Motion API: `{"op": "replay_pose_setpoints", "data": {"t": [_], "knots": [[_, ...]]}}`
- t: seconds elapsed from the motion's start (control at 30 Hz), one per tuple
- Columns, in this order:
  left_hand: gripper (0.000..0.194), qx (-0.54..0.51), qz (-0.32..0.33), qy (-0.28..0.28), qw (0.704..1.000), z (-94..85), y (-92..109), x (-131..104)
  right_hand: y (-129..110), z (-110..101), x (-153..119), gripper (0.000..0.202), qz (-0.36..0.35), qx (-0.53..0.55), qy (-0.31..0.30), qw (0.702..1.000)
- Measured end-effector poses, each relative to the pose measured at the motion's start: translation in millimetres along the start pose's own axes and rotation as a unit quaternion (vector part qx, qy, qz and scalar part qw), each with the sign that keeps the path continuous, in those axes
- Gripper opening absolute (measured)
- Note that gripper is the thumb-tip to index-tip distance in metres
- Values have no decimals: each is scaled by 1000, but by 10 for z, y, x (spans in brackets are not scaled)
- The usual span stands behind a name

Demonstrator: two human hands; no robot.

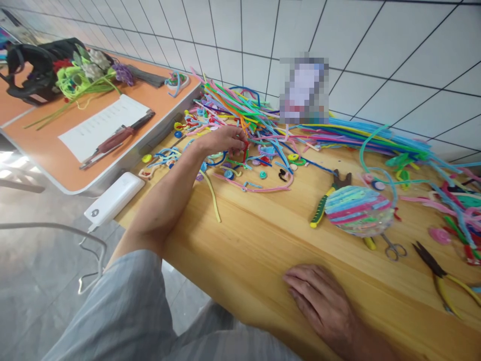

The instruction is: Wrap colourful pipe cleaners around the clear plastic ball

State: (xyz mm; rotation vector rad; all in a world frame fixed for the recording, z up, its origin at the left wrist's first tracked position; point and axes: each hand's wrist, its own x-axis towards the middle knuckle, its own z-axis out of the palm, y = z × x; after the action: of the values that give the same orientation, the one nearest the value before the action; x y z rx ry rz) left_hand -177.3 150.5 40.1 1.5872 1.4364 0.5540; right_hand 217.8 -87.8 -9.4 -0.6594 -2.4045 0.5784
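My left hand (pixel 230 139) reaches over the heap of pipe cleaners near the wall, its thumb and fingers pinched on a short red pipe cleaner (pixel 246 152). Long pipe cleaners (pixel 229 98) in many colours lie just behind it. Around and below the fingers are small coiled pieces, such as a blue coil (pixel 228 174) and a teal coil (pixel 263 175). A yellow pipe cleaner (pixel 213 195) curves toward the front edge. My right hand (pixel 319 296) rests palm down on the wooden table (pixel 233 250), fingers stretched out and holding nothing.
Right of centre lie green-handled pliers (pixel 320 208), a striped pipe-cleaner disc (pixel 356 209), scissors (pixel 394 249) and yellow-handled pliers (pixel 438 271). A blurred-out phone (pixel 303 87) leans by the wall. A white power bank (pixel 114 198) sits at the left edge, beside an orange table (pixel 45 150).
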Motion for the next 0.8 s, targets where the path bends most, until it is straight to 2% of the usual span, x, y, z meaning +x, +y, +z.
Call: {"op": "replay_pose_setpoints", "data": {"t": [0.3,0.43,0.7,0.8], "knots": [[10,-19,-14,-31,999,-86,-42,-45,6,10,54,23,-5,-15,5,1000],[10,85,8,-49,995,-121,-31,-29,0,1,68,23,-9,-19,5,1000],[38,246,10,-51,968,-155,159,-113,-5,6,75,23,-14,-23,11,1000],[33,289,17,-73,954,-137,208,-143,-1,12,79,23,-13,-19,10,1000]]}}
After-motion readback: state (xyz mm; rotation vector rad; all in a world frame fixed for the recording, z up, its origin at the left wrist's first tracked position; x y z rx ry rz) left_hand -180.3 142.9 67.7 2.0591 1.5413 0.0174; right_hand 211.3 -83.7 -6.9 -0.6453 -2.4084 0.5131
